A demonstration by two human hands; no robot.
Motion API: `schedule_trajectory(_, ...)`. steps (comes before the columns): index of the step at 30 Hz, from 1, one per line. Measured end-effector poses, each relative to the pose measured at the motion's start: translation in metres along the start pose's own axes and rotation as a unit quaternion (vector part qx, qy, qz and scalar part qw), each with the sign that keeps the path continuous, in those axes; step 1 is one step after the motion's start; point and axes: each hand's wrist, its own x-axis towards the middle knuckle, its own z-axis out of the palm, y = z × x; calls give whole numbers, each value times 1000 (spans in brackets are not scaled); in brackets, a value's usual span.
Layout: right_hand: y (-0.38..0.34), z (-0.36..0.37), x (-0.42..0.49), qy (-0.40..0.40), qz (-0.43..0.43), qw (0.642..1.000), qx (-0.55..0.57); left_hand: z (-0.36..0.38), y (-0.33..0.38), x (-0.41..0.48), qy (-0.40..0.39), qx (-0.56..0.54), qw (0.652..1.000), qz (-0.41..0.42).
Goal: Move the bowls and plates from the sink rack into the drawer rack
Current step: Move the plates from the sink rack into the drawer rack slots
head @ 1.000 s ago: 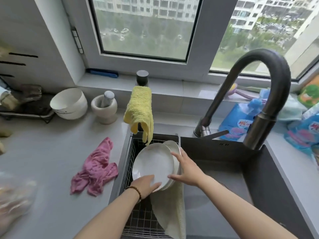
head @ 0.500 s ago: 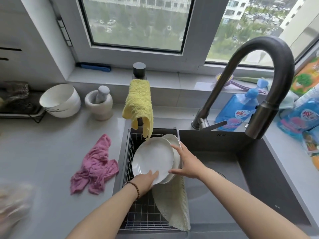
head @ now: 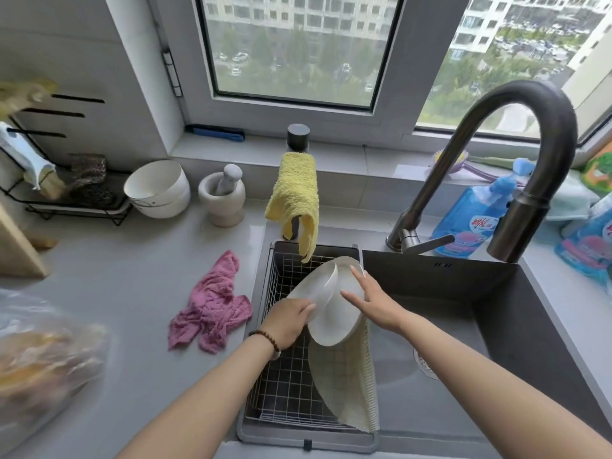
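Two white plates stand on edge, face to face and tilted, above the far half of the wire sink rack. One sink rack is present; it sits in the left part of the dark sink. No other dishes show in the rack.

Hand states:
- Left hand: grips the lower left rim of the plates, thumb on the near face, fingers curled out of sight behind. One bead bracelet circles its wrist.
- Right hand: fingers straight and spread, pressed flat against the right side of the plates. It holds nothing in a curl.

Three cloths are in view:
1. One yellow cloth, draped over a dark post at the far end of the rack, its lower corner hanging just beside the plates.
2. One pink cloth, crumpled on the countertop just left of the rack.
3. One pale mesh cloth, draped over the right edge of the rack, directly below the plates.

One dark curved faucet arches over the sink. One white bowl lies tilted on the countertop at the rear left, beside one mortar with pestle. Two blue bottles stand behind the faucet; the right one is cut by the frame edge. One drain shows in the sink floor.
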Motion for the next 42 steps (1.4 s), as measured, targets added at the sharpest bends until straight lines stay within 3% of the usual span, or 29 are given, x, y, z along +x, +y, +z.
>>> schedule_trajectory(5,-7,-1,-5,28,1,998,-61,-23,12,-17,81,-84,991,-60)
schedule_trajectory(8,-23,5,-22,45,-62,992,-98,-29,24,-49,149,-160,973,-68)
schedule_trajectory(13,-59,45,-82,-66,-186,980,2,-24,61,-127,282,-248,924,-75)
schedule_trajectory(20,-93,124,-184,-197,-311,928,54,11,82,-291,435,-375,801,-166)
schedule_trajectory(27,-120,249,-328,-374,-384,844,10,76,100,-501,582,-409,659,-246)
schedule_trajectory(34,-96,380,-493,-517,-384,764,-37,181,129,-701,667,-422,532,-306)
schedule_trajectory(42,-33,505,-671,-636,-327,691,-100,317,149,-894,681,-482,425,-351)
